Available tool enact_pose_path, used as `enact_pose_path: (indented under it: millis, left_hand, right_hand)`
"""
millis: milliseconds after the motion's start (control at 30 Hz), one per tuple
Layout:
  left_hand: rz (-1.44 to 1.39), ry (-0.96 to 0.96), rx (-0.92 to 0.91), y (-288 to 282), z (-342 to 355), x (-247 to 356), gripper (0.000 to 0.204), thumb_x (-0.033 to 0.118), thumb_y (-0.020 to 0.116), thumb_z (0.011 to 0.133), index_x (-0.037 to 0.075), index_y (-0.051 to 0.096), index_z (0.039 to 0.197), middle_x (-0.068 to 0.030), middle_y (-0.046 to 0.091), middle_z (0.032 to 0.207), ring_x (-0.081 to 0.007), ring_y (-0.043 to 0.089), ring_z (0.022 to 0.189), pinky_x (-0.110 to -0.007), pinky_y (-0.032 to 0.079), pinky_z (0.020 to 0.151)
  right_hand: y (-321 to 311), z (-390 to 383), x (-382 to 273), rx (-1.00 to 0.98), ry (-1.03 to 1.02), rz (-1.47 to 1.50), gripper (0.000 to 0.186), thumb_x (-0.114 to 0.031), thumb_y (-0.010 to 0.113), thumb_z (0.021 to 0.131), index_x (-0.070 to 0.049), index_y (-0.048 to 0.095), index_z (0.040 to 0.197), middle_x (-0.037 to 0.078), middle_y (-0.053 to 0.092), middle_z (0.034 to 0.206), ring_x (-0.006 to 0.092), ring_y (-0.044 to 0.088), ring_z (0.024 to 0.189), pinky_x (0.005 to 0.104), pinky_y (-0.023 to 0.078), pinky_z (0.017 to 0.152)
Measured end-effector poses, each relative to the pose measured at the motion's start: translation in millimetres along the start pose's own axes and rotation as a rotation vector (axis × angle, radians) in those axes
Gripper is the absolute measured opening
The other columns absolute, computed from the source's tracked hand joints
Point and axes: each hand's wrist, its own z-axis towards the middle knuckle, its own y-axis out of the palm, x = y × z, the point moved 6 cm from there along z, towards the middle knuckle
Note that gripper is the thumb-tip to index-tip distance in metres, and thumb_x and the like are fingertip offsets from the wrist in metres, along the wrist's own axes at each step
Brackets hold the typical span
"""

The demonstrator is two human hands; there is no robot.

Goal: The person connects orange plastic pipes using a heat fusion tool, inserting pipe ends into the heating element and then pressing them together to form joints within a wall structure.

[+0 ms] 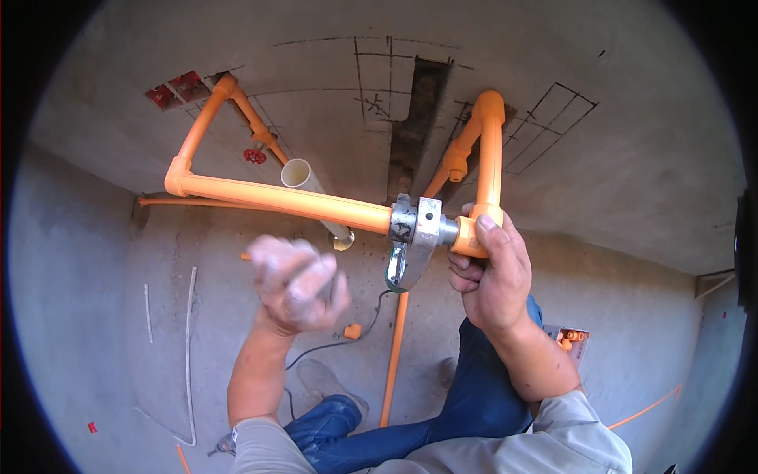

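Observation:
My right hand (501,276) grips an orange elbow fitting (471,236) at the lower end of a bent orange pipe (489,170). The elbow sits against the grey metal die of a pipe fusion welder (426,221). On the welder's other side, the end of a long orange pipe (292,199) meets the opposite die. Below that pipe, my left hand (298,284) hangs in the air with its fingers curled and smeared by motion; whether anything is in them I cannot make out. Nothing shows my left hand touching the welder.
A white pipe (304,178) stands behind the long pipe. Red wall boxes (178,89), a red-handled valve (254,156) and a chased groove (418,118) mark the wall. A black cable (335,344), a loose orange fitting (353,331) and an orange pipe (395,359) lie on the floor.

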Motion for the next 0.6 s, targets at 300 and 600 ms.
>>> enact_pose_path:
  millis: [300, 600]
  left_hand:
    - [0.407, -0.231, -0.356, 40.1, 85.5, -25.0, 0.033, 0.025, 0.082, 0.076, 0.009, 0.055, 0.067, -0.0064, 0.059, 0.062, -0.0282, 0.058, 0.062, -0.039, 0.043, 0.063]
    - [0.44, -0.165, -0.288, 41.4, 86.8, -24.5, 0.04, 0.027, 0.079, 0.081, 0.009, 0.051, 0.059, -0.0049, 0.051, 0.054, -0.0254, 0.056, 0.056, -0.039, 0.038, 0.056]
  right_hand:
    - [-2.6, 1.0, -2.2, -0.001, 0.033, -0.028, 0.03, -0.029, 0.052, 0.101, -0.006, 0.051, 0.119, 0.005, 0.051, 0.088, 0.0082, 0.039, 0.062, 0.0206, 0.025, 0.046]
    - [-6.5, 1.2, -1.8, -0.027, 0.046, -0.069, 0.027, -0.029, 0.052, 0.101, -0.008, 0.051, 0.117, 0.004, 0.049, 0.087, 0.0087, 0.04, 0.063, 0.0214, 0.025, 0.047]
